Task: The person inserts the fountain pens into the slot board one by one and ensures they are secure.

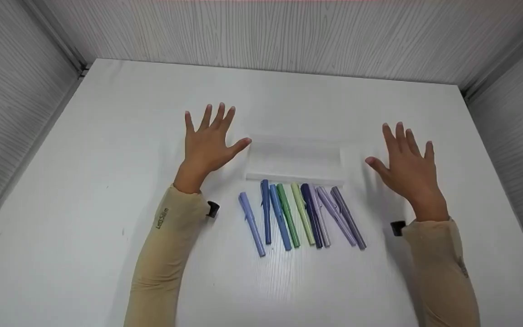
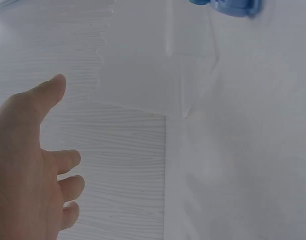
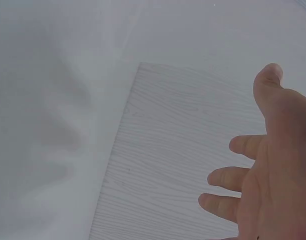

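Both hands are held with fingers spread, and neither holds anything. In the head view my left hand (image 1: pixel 208 144) is at the left end of a clear plastic tray (image 1: pixel 294 177), its thumb tip overlapping the tray's corner from this angle; touching or apart, I cannot tell. My right hand (image 1: pixel 409 170) hovers to the right of the tray, apart from it. Several capped pens lie in a fanned row in front of the tray, among them a light blue pen (image 1: pixel 252 225), a green pen (image 1: pixel 288 215), a yellow-green pen (image 1: pixel 303 213) and a dark purple pen (image 1: pixel 351 218).
Everything lies on a white table (image 1: pixel 84 218). Wood-grain panels enclose it at the back (image 1: pixel 261 36), left and right. Light sleeves cover both forearms, with a small black piece (image 1: pixel 213 209) at the left cuff and another (image 1: pixel 397 228) at the right.
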The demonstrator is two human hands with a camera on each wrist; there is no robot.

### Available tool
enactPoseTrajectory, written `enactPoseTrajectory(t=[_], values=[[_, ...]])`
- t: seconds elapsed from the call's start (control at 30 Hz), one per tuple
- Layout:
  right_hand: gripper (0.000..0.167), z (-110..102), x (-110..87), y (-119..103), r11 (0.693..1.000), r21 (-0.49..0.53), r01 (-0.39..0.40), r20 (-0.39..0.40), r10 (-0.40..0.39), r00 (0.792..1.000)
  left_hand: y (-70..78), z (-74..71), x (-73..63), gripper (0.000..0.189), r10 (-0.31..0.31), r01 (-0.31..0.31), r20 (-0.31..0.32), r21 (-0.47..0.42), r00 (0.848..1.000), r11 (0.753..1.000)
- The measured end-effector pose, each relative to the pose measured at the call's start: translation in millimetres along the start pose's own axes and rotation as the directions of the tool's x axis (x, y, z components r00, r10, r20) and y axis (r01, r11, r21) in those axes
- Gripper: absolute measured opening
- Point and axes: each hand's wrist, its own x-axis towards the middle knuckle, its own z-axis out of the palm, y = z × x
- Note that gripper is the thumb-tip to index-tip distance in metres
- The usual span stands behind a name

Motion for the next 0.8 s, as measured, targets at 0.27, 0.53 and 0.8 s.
enactPoseTrajectory(t=[0.27, 0.53, 0.8], values=[[0.083, 4.8, -9.5, -6.3, 0.998, -0.053, 0.027, 0.009, -0.026, 1.000, 8.2, -2.6, 7.4, 0.087, 0.030, -0.028, 0.028, -0.042, 0.999, 0.999], [0.080, 8.7, -22.4, -15.6, 0.984, -0.136, 0.117, -0.054, -0.126, 0.991, 13.0, 3.2, 11.3, 0.085, 0.077, -0.075, 0.015, -0.093, 0.997, 0.993], [0.078, 17.2, -32.5, -21.6, 0.964, -0.183, 0.194, -0.080, -0.212, 0.974, 14.4, 9.2, 14.3, 0.079, 0.083, -0.092, -0.093, -0.095, 0.992, 0.991]])
